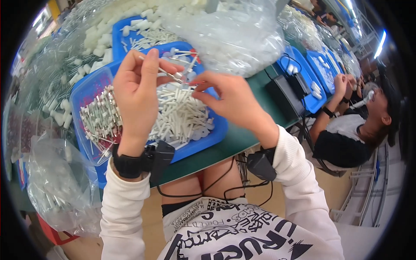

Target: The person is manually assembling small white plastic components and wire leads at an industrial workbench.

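Note:
My left hand (141, 84) is closed on a thin white rod (170, 74), which slants down toward my right hand. At the rod's lower end, my right hand (227, 95) has thumb and fingers pinched together around a small red piece (193, 82); how it joins the rod is too small to tell. Below both hands, a blue tray (216, 130) holds many short white tubes (182, 110). Beside my left wrist, a clear plastic box (80, 102) is packed with white rod pieces (100, 116) over tiny pink-red bits.
Another blue tray (117, 41) with white parts stands behind. Clear plastic bags (234, 39) and bagged white parts (56, 190) surround the trays. A black power adapter (284, 96) lies on the green table (242, 134) at right. A co-worker (351, 134) sits to the right.

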A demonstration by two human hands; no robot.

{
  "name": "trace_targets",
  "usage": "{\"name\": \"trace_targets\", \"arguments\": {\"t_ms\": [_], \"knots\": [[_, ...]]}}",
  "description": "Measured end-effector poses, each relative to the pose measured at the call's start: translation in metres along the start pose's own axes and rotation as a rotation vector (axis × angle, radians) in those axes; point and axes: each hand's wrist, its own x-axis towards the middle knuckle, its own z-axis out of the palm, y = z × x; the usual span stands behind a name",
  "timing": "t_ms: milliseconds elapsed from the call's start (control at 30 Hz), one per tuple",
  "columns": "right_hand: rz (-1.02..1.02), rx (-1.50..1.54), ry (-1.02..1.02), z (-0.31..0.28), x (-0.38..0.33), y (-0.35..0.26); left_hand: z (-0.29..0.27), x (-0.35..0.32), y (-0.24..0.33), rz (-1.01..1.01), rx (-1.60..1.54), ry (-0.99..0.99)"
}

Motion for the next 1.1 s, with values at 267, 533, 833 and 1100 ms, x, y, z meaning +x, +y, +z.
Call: {"name": "trace_targets", "arguments": {"t_ms": [267,533,833,1100], "knots": [[0.092,0.611,0.103,-0.020,0.022,0.002,0.013,-0.012,0.004,-0.065,-0.024,-0.035],[-0.079,0.811,-0.015,-0.015,0.043,0.007,0.005,-0.005,0.006,0.005,-0.124,-0.014],[-0.190,0.986,0.029,0.010,0.049,0.032,0.004,-0.008,0.002,-0.241,0.147,-0.138],[-0.154,0.880,0.018,0.003,0.040,0.027,0.003,-0.011,-0.008,-0.061,0.372,-0.167]]}}
